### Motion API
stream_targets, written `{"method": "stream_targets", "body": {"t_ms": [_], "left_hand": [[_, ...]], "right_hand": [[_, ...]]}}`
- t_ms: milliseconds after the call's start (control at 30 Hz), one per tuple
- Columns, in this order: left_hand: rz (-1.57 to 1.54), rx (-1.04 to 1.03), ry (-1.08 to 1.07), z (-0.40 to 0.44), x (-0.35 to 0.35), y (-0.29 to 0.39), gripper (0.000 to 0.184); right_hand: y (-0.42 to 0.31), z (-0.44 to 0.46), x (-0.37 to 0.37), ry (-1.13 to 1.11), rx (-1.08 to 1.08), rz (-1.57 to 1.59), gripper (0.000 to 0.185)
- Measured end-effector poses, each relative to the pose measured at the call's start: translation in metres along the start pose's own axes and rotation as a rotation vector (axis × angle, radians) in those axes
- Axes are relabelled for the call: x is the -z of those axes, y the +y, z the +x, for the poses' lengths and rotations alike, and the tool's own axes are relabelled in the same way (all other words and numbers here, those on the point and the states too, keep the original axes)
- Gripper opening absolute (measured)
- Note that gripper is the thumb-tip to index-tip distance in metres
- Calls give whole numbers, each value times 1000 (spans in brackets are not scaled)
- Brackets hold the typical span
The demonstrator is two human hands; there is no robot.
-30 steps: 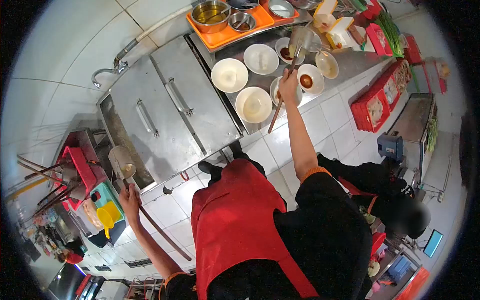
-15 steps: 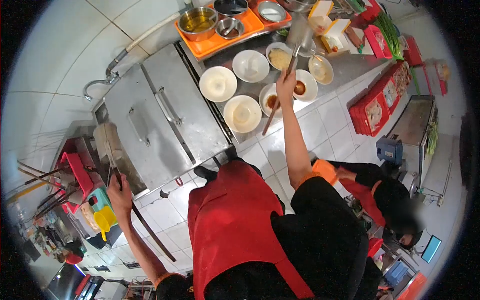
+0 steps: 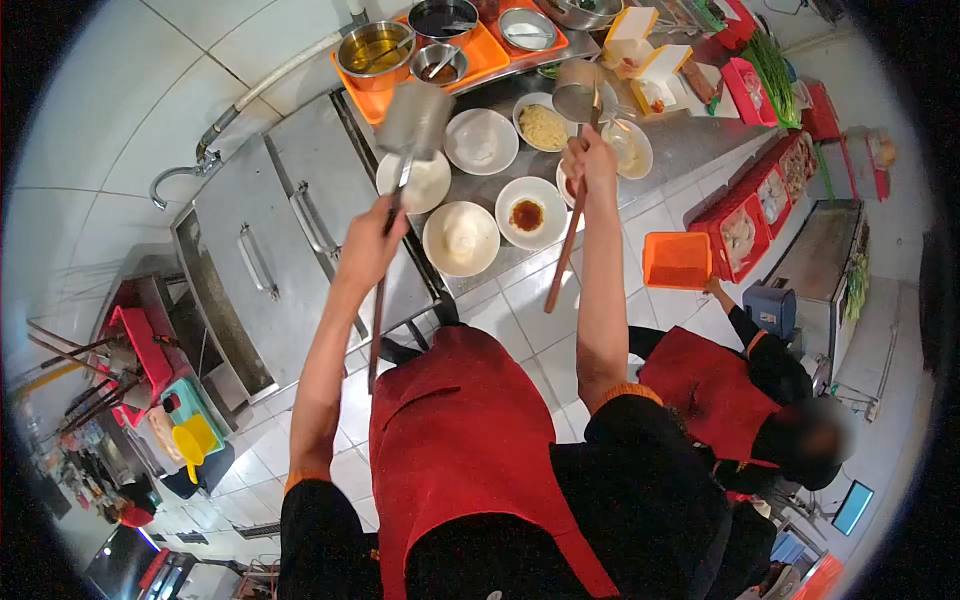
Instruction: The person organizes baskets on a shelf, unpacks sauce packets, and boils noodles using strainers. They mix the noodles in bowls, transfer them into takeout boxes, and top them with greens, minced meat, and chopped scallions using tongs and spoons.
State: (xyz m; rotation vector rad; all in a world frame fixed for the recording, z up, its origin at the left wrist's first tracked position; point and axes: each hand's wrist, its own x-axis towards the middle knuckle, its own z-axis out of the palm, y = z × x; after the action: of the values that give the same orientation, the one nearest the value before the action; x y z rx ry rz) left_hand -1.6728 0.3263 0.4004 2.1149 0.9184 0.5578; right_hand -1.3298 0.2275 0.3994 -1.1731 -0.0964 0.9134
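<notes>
My left hand (image 3: pixel 372 243) is closed around the dark handle of a noodle strainer (image 3: pixel 415 122), whose blurred metal basket hangs over the white bowl (image 3: pixel 420 190) at the counter's left. In my right hand (image 3: pixel 590 162) is the wooden handle of a second long-handled strainer (image 3: pixel 577 92), held above the back of the counter, its mesh unclear. Beneath and between them stand several white bowls. One bowl (image 3: pixel 531 213) has dark red sauce in it, another bowl (image 3: pixel 541 125) holds pale yellow chopped food. My right wrist partly covers one more bowl.
A steel cooker (image 3: pixel 270 230) with handled lids stands left, its left side uncovered. An orange tray (image 3: pixel 490 58) with metal pots lies at the back. To the right, a co-worker (image 3: pixel 725 385) holds an orange basket (image 3: pixel 677 260) near red crates (image 3: pixel 742 235).
My left hand has swung its strainer from the cooker's uncovered side up and right to the bowls. My right hand's strainer has shifted slightly. The co-worker has moved the orange basket outward toward the crates.
</notes>
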Motion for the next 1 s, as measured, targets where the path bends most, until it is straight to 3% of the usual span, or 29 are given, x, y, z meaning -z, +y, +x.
{"method": "stream_targets", "body": {"t_ms": [33,100,200,300,533,600,800,867,1000], "left_hand": [[-13,-30,-9,16,-23,-4,21],[-3,-91,-35,48,-68,-15,22],[-13,-117,-154,73,-114,-30,26],[40,-140,-140,77,-144,-40,28],[-31,-95,-236,77,-158,-56,24],[-62,-187,-196,84,-163,-62,19],[-175,-91,-235,101,-150,-37,15],[-191,-219,-207,113,-148,-30,16],[-241,-252,-150,124,-122,-2,18]], "right_hand": [[-12,-2,-1,-1,-3,-6,27],[-32,-4,-3,-227,-98,295,24],[-36,-20,-9,-301,-74,264,26],[-17,-40,-3,-274,-54,154,26],[-1,-76,19,-230,-55,-2,26],[-1,-80,23,-258,-85,-15,32],[-14,-97,15,-231,-68,-41,27],[-19,-102,10,-194,-45,-50,25],[-23,-115,8,-181,10,-11,20]]}}
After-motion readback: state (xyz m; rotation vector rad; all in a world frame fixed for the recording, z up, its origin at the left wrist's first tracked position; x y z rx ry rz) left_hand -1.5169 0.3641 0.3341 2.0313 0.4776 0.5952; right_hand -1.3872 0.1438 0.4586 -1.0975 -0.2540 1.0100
